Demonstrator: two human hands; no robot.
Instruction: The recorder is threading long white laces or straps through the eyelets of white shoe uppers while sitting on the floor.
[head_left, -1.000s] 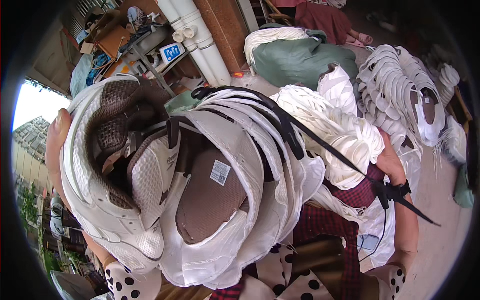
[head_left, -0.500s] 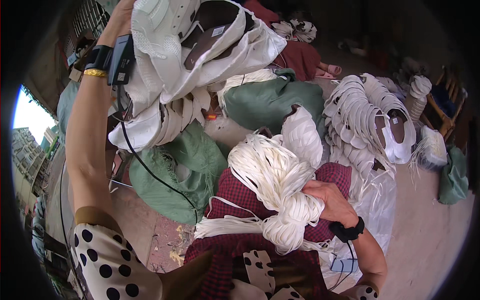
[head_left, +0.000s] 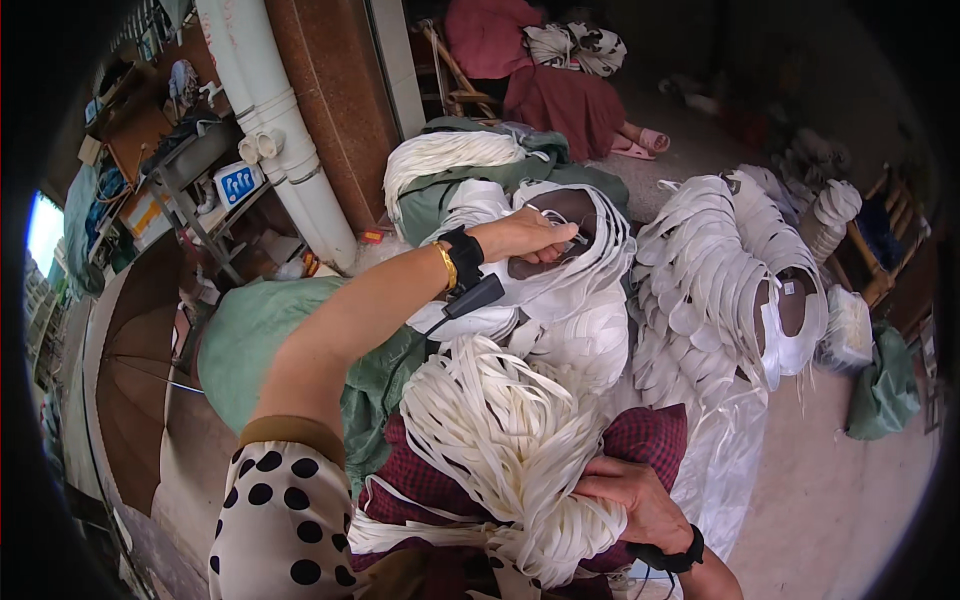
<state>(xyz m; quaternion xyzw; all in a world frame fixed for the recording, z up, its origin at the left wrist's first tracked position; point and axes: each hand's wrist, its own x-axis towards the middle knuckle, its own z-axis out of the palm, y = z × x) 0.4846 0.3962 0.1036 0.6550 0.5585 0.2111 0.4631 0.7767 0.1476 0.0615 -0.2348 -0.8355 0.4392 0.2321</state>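
My left hand (head_left: 525,238) is closed over the dark opening of a white shoe upper (head_left: 585,285), which lies with other uppers in front of me. Whatever its curled fingers pinch is too small to make out. On my lap, across red-and-black checked cloth (head_left: 648,440), rests a thick bundle of white shoelaces (head_left: 490,425). My right hand (head_left: 635,500) grips the lower right of this bundle, its fingers partly hidden among the strands. More laces trail off to the left under the bundle.
Rows of stacked white shoe uppers (head_left: 700,240) stand at right on plastic sheeting. Green sacks (head_left: 265,325) lie at left and behind the uppers. A brown umbrella (head_left: 140,380), white pipes (head_left: 275,130) and a shelf are at left. A person in a red skirt (head_left: 560,110) sits at the back.
My left hand has come down and to the right from the upper left. The shoe uppers raised there are now lower, on the pile. My right hand stays at the shoelaces; the view has shifted.
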